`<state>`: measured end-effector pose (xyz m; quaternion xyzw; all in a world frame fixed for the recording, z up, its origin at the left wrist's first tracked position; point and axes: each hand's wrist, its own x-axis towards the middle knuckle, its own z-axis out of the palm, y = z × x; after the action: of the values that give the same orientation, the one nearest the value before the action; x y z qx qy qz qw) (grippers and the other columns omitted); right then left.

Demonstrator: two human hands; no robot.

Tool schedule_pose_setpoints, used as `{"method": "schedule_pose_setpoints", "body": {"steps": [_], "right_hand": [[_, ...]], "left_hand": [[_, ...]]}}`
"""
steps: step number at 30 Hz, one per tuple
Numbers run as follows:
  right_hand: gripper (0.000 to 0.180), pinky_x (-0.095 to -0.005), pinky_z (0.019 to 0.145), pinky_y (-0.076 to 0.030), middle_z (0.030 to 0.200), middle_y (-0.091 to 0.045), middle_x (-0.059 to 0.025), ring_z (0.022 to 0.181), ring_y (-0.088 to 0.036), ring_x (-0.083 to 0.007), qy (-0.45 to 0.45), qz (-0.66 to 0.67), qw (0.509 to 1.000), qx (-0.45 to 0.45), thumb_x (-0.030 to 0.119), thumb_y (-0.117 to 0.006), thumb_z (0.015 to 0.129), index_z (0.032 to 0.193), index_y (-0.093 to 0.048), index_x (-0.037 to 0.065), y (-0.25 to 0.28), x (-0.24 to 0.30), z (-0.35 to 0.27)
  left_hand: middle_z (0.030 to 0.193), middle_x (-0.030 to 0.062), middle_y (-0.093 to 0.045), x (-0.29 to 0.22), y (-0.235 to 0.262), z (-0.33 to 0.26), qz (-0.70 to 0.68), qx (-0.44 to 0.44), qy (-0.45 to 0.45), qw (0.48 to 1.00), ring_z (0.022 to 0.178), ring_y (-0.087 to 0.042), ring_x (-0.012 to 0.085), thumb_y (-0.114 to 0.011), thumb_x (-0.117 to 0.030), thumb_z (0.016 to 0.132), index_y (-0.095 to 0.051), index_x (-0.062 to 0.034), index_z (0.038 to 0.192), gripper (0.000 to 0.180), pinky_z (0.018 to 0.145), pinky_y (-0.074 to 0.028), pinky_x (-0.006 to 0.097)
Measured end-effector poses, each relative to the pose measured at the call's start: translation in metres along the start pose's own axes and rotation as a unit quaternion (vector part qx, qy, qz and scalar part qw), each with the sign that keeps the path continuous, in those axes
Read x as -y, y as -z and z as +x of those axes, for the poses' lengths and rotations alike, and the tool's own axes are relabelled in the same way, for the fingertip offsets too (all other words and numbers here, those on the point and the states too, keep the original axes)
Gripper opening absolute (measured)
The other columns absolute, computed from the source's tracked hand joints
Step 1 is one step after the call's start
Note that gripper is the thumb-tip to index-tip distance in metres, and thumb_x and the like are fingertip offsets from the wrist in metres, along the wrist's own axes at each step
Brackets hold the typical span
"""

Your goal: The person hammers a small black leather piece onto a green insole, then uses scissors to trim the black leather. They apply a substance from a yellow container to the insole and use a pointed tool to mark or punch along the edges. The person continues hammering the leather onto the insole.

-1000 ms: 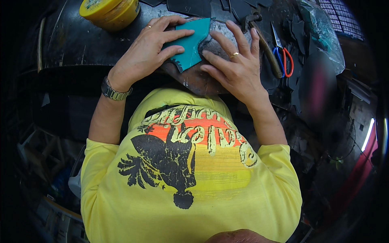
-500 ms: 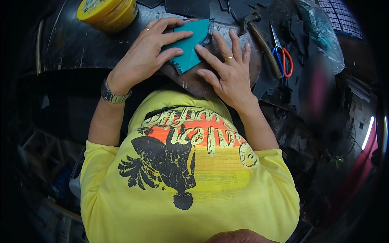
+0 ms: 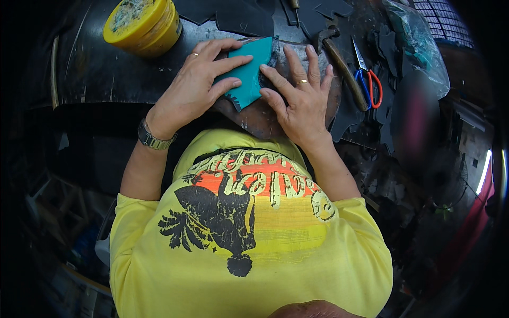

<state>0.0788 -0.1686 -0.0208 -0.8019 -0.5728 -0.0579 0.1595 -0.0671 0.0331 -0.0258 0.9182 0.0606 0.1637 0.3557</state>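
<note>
Both spread: left hand [image 3: 197, 82], right hand [image 3: 301, 100], touching teal piece [image 3: 252, 73].

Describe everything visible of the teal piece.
The teal piece is a flat, angular sheet, perhaps leather or synthetic, with dark notches near its lower-left corner. It lies on a worn brown slab; the left hand rests fingers over its left side, the right hand's fingertips meet its right edge.

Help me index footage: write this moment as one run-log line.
left hand: fingers on teal sheet; right hand: fingertips at sheet's right edge; under sheet: brown slab; right of sheet: hammer, scissors; upper left: yellow tub
</note>
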Motion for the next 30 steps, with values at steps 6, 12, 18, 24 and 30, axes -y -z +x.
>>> {"method": "schedule_pose_setpoints", "body": {"steps": [6, 12, 18, 24, 30], "right_hand": [[0.058, -0.0696, 0.117, -0.013, 0.156, -0.046, -0.0104, 0.153, -0.025, -0.0378, -0.022, 0.014, 0.999, -0.037, 0.054, -0.06, 0.097, 0.141, -0.061, 0.016, -0.009, -0.023, 0.029], [0.065, -0.0716, 0.117, -0.009, 0.156, -0.047, -0.0088, 0.154, -0.023, -0.0349, 0.036, -0.119, 0.992, 0.007, 0.062, -0.051, 0.098, 0.142, -0.061, 0.016, -0.01, -0.025, 0.033], [0.068, -0.0714, 0.118, -0.009, 0.154, -0.049, -0.0095, 0.153, -0.025, -0.0347, 0.05, -0.118, 0.991, 0.048, 0.061, -0.056, 0.094, 0.14, -0.063, 0.011, 0.008, -0.006, 0.012], [0.063, -0.0701, 0.119, -0.009, 0.15, -0.052, -0.0103, 0.151, -0.03, -0.0337, 0.078, -0.086, 0.992, 0.054, 0.056, -0.064, 0.091, 0.133, -0.067, 0.009, 0.013, 0.004, 0.005], [0.054, -0.0679, 0.119, -0.013, 0.147, -0.054, -0.0081, 0.149, -0.034, -0.0318, 0.137, -0.072, 0.986, 0.056, 0.052, -0.07, 0.087, 0.128, -0.07, 0.015, 0.024, -0.007, 0.013]], "left_hand": [[0.142, 0.0113, -0.055, 0.002, 0.0, 0.0, 0.003, -0.002, -0.008, 1.0, 0.133, -0.049, 0.0311, -0.072, -0.016, 0.091, -0.068, -0.0114, 0.133, 0.042, 0.114, -0.039, 0.042], [0.146, 0.0088, -0.053, 0.002, -0.001, -0.001, -0.005, 0.006, 0.008, 1.0, 0.136, -0.047, 0.0303, -0.07, -0.018, 0.093, -0.066, -0.0164, 0.138, 0.045, 0.114, -0.038, 0.043], [0.145, 0.0086, -0.054, 0.002, -0.002, 0.0, -0.008, 0.004, 0.01, 1.0, 0.134, -0.048, 0.0305, -0.071, -0.019, 0.093, -0.066, -0.017, 0.137, 0.045, 0.115, -0.038, 0.043], [0.145, 0.0087, -0.054, 0.005, -0.004, -0.001, 0.012, -0.001, -0.001, 1.0, 0.135, -0.049, 0.0305, -0.07, -0.021, 0.094, -0.066, -0.0176, 0.138, 0.044, 0.115, -0.039, 0.043], [0.146, 0.0087, -0.053, 0.008, -0.004, -0.002, 0.011, 0.002, -0.006, 1.0, 0.137, -0.048, 0.0299, -0.069, -0.022, 0.095, -0.065, -0.0185, 0.139, 0.044, 0.116, -0.038, 0.043]]}}
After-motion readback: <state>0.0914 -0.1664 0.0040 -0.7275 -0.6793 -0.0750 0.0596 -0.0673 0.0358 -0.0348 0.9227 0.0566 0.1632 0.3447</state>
